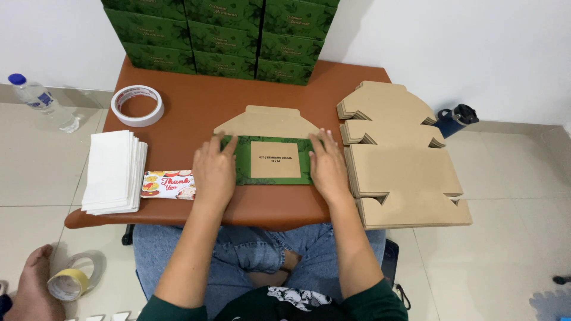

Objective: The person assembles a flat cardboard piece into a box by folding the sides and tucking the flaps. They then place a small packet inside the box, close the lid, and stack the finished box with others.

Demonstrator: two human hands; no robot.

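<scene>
Finished green boxes (pixel 223 35) are stacked at the back of the brown table (pixel 190 107), where a tape roll (pixel 138 105), white sheets (pixel 113 171), a small card (pixel 169 185) and a pile of flat cardboard blanks (pixel 398 160) are laid, while a plastic bottle (pixel 33 94) is seen on the floor.

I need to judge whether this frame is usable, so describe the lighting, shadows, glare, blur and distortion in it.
Head view: even, soft indoor light; only faint shadows under the left hand and right hand on the flat box blank. Mild sheen on the brown table, no harsh glare. Focus is sharp across the cardboard stack and green boxes. Wide-angle distortion bows the table edges and floor tile lines.
</scene>
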